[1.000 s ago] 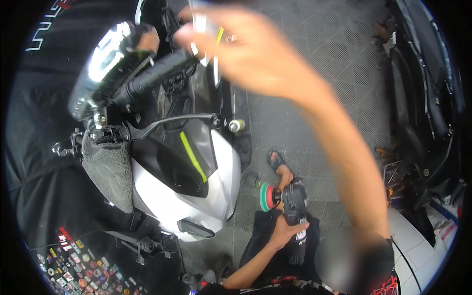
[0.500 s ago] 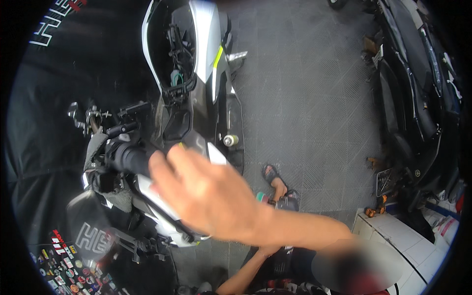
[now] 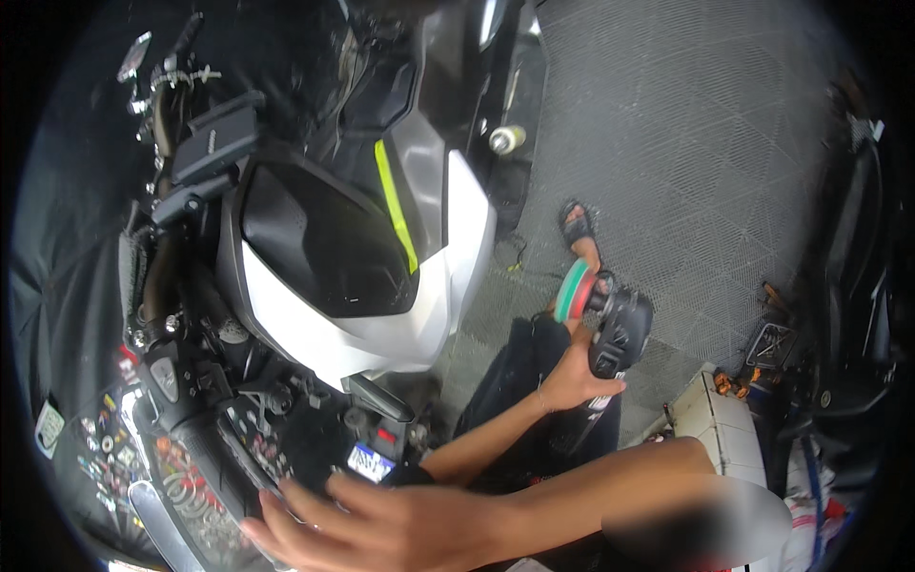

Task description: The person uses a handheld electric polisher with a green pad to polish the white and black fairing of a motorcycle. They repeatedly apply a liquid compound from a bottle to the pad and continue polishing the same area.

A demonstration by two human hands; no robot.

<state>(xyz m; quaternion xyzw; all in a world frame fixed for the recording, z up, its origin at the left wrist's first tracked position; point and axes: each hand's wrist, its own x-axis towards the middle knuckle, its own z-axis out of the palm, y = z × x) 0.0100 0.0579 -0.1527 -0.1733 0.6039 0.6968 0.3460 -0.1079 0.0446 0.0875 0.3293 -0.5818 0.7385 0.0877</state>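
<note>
My left hand (image 3: 570, 381) is wrapped around the body of a black handheld polisher (image 3: 624, 329). A round pad (image 3: 574, 291), layered green and red, faces left on its head. My right hand (image 3: 381, 522) reaches across in front of my left forearm, blurred by motion, with its fingers spread. Its fingertips are beside the end of a black handlebar grip (image 3: 214, 458); whether they touch is unclear. Ahead stands a white and dark grey motor scooter (image 3: 357, 353) with a yellow-green stripe and a glossy black front panel (image 3: 319, 238).
A small bottle with a pale cap (image 3: 507, 140) stands on the scooter's footboard. Another dark motorbike (image 3: 848, 315) is at the right, near a white tiled ledge (image 3: 734, 419). Grey textured mats (image 3: 667, 124) cover the floor. A black phone holder (image 3: 219, 143) sits on the handlebar.
The view has shifted, and the scooter's front now looms larger. My right hand had its fingers curled at a black grip; now they are spread, lower in view. The polisher has come into fuller view.
</note>
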